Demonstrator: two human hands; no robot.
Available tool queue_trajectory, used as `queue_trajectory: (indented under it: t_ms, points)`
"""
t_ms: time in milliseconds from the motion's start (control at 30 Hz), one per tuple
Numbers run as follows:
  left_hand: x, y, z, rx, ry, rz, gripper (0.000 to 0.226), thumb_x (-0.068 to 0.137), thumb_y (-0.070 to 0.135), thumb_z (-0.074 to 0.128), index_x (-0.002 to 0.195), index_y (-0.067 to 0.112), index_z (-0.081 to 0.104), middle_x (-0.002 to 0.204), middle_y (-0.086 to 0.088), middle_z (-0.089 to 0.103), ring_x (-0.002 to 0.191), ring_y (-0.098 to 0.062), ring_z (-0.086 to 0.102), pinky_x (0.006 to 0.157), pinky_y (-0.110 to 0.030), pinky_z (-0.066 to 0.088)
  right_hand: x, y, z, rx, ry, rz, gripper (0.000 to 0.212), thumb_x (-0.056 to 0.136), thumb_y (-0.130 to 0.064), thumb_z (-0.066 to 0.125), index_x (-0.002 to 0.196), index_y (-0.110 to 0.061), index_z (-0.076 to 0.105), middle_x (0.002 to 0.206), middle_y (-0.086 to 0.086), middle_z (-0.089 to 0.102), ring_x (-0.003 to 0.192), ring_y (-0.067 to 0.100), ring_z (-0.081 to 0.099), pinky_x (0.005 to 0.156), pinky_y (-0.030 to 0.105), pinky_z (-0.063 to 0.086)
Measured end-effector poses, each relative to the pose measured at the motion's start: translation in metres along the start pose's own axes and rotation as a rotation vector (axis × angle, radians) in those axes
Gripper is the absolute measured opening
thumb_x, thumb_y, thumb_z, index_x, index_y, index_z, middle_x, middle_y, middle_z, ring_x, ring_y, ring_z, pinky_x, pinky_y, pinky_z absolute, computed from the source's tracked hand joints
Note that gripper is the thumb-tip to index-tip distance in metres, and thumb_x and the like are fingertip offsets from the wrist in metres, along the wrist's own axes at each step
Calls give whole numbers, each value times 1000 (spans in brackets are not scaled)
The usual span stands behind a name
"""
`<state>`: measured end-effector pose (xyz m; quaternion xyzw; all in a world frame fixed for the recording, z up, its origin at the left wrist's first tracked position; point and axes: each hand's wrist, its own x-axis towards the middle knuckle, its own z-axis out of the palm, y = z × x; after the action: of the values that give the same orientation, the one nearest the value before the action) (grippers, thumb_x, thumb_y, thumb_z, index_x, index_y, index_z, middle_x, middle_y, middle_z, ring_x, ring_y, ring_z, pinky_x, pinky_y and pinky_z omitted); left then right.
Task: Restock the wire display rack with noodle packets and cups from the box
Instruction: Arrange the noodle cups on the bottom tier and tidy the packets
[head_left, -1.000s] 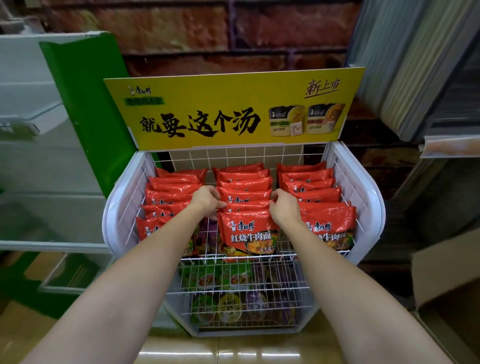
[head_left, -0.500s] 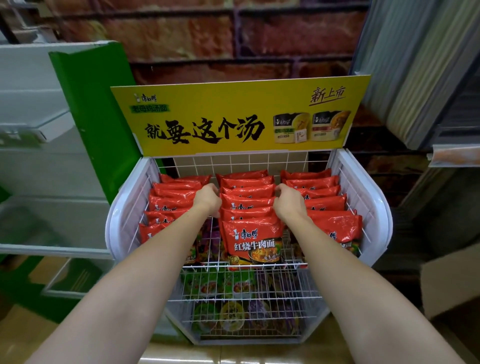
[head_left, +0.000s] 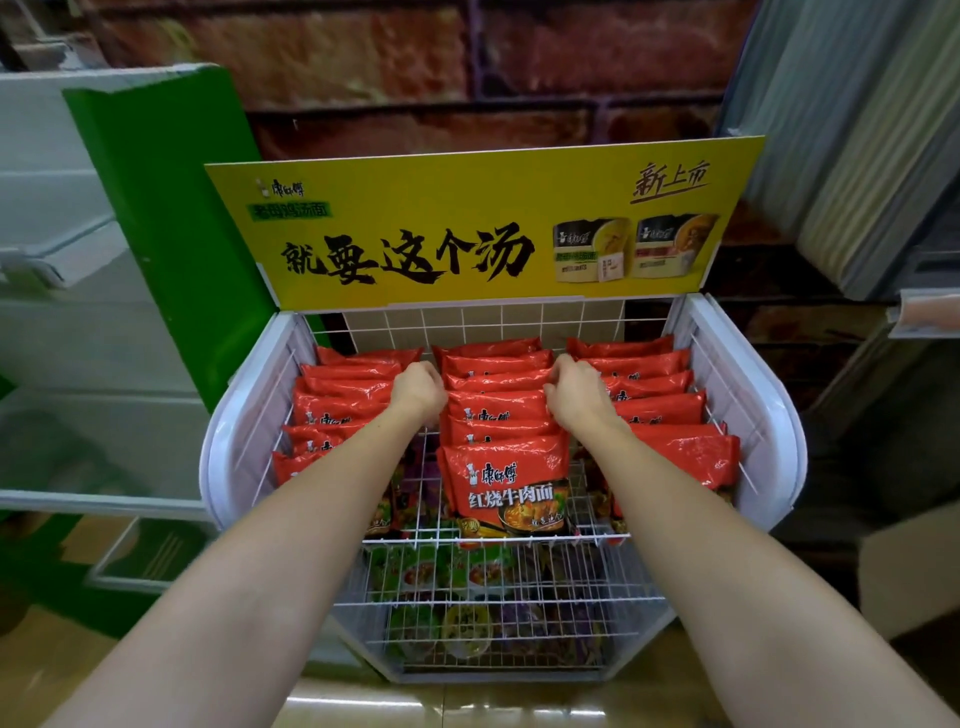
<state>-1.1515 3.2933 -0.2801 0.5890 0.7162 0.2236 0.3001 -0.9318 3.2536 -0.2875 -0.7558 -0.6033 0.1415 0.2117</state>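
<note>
While both hands sit at the flanks of the middle row of red noodle packets (head_left: 501, 415), the step in hand looks like squaring that row up on the top tier of the wire display rack (head_left: 769, 415). The left hand (head_left: 420, 389) has its fingers curled down against the row's left edge and the right hand (head_left: 574, 392) mirrors it on the right edge; each grip seems to pinch packet ends, though the fingertips are hidden behind the knuckles, so I cannot tell how firmly. To do this well I would press evenly from both sides and keep the packets leaning at one angle, so the front packet (head_left: 506, 483) stays face-out against the front wire (its label reads cleanly now). Room is tight: the left row (head_left: 343, 400) and right row (head_left: 654, 395) lie just beside the hands, so a wide elbow or a careless withdrawal could drag a neighbour out of line. Behind, the yellow sign (head_left: 467, 234) overhangs the back wire and limits any lift; straight up and toward the body is the open way out. Cups and packets (head_left: 462, 618) fill the lower tier, and the cardboard box (head_left: 909, 566) waits at the right.
</note>
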Motion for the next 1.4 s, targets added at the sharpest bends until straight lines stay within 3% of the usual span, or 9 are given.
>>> queue_trajectory:
  t_ms: [100, 200, 300, 467, 733, 900, 1033, 1233, 1400]
  points:
    - [8, 9, -3, -61, 9, 30, 22, 93, -1, 53, 106, 14, 63, 106, -6, 62, 88, -24, 66, 69, -32, 53, 9, 1, -12, -11, -5, -5, 39, 100, -20, 56, 138, -13, 50, 125, 13, 59, 108, 32, 61, 88, 40, 50]
    - [15, 12, 1, -106, -26, 26, 16, 92, 1, 67, 103, 12, 66, 102, -7, 66, 72, -20, 66, 55, -26, 51, 13, 0, -14, 38, -44, 17, 31, 100, -17, 60, 130, -16, 57, 114, 8, 65, 78, 19, 64, 71, 34, 54]
    - [24, 13, 6, -64, -20, 41, 17, 89, -5, 70, 81, 10, 67, 91, -10, 69, 73, -21, 65, 69, -31, 58, 16, -4, -10, 92, -23, 37, 13, 97, -6, 59, 102, -18, 62, 96, 1, 64, 71, 16, 64, 68, 36, 57]
    - [34, 11, 8, 19, 37, 82, 27, 92, -7, 61, 70, 9, 67, 94, -13, 73, 87, -24, 68, 87, -38, 57, 22, 0, -7, 72, 9, 77, 27, 91, 6, 47, 88, -17, 61, 95, 8, 68, 84, 25, 65, 77, 41, 58]
    - [43, 24, 1, -72, -4, 56, 22, 93, 6, 68, 106, 14, 53, 103, -10, 60, 78, -27, 69, 48, -30, 53, 46, -7, -23, 20, -29, 69, 47, 96, -12, 56, 143, -12, 51, 125, 16, 65, 110, 34, 64, 89, 39, 54]
    - [53, 15, 6, 22, 49, 50, 22, 90, 0, 70, 77, 13, 58, 96, -11, 68, 76, -26, 68, 72, -40, 61, 48, -9, -14, 116, -11, 81, 12, 96, -10, 62, 104, -16, 68, 101, 7, 71, 85, 23, 66, 76, 35, 55]
    - [57, 14, 5, 49, 109, -10, 31, 93, -9, 57, 70, 11, 61, 89, -12, 69, 74, -29, 70, 71, -42, 63, 46, -9, -10, 88, 44, 69, 20, 94, 1, 53, 94, -16, 64, 97, 8, 68, 85, 24, 62, 74, 37, 55]
    - [61, 21, -1, 61, 40, -81, 21, 97, -5, 52, 116, 1, 61, 106, -18, 67, 63, -29, 71, 56, -36, 61, 51, -6, -15, 91, -20, 76, 45, 98, -15, 59, 143, -12, 52, 131, 17, 63, 117, 35, 61, 92, 40, 51]
    - [65, 19, -6, -129, 25, -111, 39, 96, 8, 66, 133, 4, 56, 86, -20, 70, 46, -22, 67, 44, -30, 56, 60, -20, -14, 105, -9, 50, 47, 99, -29, 62, 142, -12, 54, 130, 13, 66, 117, 32, 63, 93, 38, 50]
